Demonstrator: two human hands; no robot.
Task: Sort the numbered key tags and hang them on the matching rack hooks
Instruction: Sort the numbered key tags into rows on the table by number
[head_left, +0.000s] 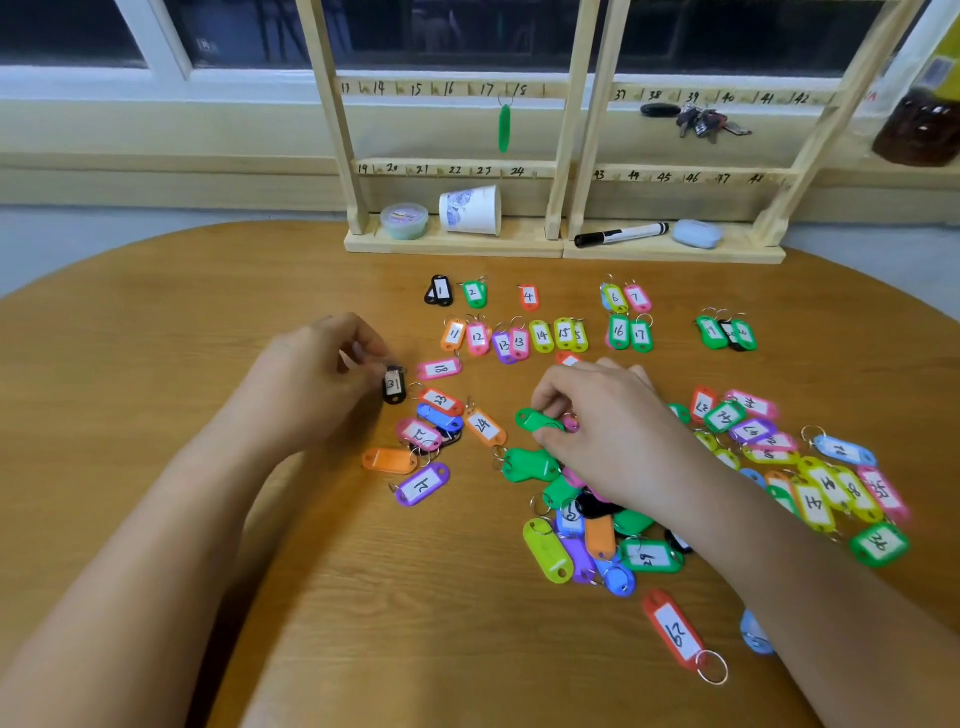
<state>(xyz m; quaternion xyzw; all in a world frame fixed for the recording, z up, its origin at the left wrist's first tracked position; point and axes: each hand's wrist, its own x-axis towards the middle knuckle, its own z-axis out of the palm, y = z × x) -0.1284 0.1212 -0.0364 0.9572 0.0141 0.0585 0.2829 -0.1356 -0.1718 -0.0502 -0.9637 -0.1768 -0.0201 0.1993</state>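
Many coloured plastic key tags with white number labels lie on the round wooden table (156, 338). Only one green plastic tag (504, 127) hangs on the pale wooden rack (558, 171), under the hook marked 18.

In the head camera, the only view, the left hand (317, 374) pinches a small black tag labelled 31 (394, 385) between thumb and fingertips. It is close to the table, just beside the pink tag 18 (440, 369); I cannot tell if it touches the wood. The right hand (613, 436) has its fingers curled on a green tag (537, 420) whose label does not show, at the far edge of the mixed pile (597, 540). Tags 1 to 17 lie in two tidy rows (540, 335) near the rack base, and looser groups lie to the left and right of the pile.

I judge that the sorting step is in hand and the hanging is hardly begun. The next move probably calls for laying tag 31 with its neighbours by number. The green tag probably needs turning over so that its number can be read.
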